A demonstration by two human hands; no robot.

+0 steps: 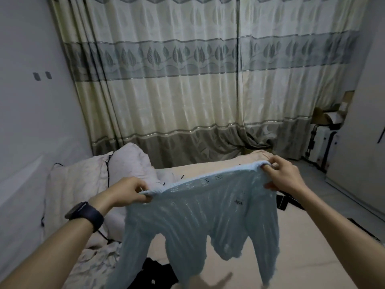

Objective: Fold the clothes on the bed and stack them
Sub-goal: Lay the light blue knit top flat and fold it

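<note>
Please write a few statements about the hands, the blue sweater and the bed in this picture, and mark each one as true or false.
1. The left hand and the right hand both grip the upper edge of the light blue sweater. True.
2. The sweater is already folded and set down. False: it hangs unfolded in the air over the bed.
3. A dark watch sits on the left wrist. True.
4. The curtains are pulled open. False: they are closed.
5. A black garment lies on the bed below the sweater. True.
</note>
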